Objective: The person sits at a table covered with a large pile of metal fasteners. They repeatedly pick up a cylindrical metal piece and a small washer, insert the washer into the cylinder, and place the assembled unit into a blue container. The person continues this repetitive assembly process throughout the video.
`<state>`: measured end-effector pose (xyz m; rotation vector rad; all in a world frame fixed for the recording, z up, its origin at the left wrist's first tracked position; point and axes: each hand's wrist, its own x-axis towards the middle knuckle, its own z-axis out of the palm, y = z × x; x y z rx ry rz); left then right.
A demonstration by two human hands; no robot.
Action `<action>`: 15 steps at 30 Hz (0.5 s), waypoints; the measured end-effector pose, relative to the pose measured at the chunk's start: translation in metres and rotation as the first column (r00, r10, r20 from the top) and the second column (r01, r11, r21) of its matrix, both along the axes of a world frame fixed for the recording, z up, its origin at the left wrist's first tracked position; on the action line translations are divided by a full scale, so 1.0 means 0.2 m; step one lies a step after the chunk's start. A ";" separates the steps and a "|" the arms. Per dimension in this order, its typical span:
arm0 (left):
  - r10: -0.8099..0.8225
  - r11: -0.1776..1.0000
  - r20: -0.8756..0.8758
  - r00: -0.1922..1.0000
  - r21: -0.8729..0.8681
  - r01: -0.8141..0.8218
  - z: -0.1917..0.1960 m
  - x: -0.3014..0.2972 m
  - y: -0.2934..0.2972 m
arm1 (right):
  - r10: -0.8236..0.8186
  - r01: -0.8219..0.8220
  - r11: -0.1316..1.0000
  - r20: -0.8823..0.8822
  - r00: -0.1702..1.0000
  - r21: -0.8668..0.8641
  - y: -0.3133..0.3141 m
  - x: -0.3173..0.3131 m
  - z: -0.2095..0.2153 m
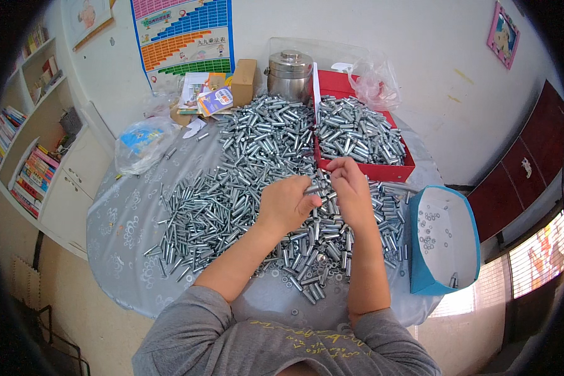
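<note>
Both my hands work close together above a big heap of shiny metal parts [203, 213] on the table. My left hand [286, 203] is closed, thumb against curled fingers, on a short metal sleeve [313, 188] whose end shows at the fingertips. Just right of it, my right hand [352, 194] is closed in a pinch, and what its fingertips hold is too small to make out. Thin bolt-like pieces make up the heap's left side. Thicker metal sleeves [304, 250] lie below and between my hands, with small washers [338, 276] scattered at the near edge.
A red box [410, 172] full of metal sleeves stands behind my right hand. At right is a blue box [429, 272] with washers inside. A steel canister [289, 78], a cardboard box [244, 81] and booklets [200, 91] line the back. A plastic bag [145, 144] lies far left.
</note>
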<state>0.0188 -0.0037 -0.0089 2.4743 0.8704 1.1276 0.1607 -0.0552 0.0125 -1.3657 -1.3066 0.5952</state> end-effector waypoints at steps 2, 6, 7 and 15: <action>0.022 1.000 0.023 0.999 0.008 -0.023 -0.01 0.00 0.01 | -0.001 -0.014 0.987 -0.090 0.996 -0.160 -0.01 0.00 0.06; 0.002 1.000 0.039 0.999 0.006 -0.002 -0.03 0.00 0.03 | 0.123 -0.111 0.984 0.085 0.989 -0.138 0.00 -0.02 0.00; 0.013 1.000 0.010 1.000 0.012 -0.013 -0.03 0.00 0.02 | 0.132 -0.133 0.987 -0.013 0.991 -0.086 -0.01 -0.02 0.02; 0.033 0.999 -0.020 0.999 0.014 -0.033 -0.05 0.00 0.05 | 0.174 -0.159 0.972 0.073 0.982 -0.175 0.01 -0.02 -0.02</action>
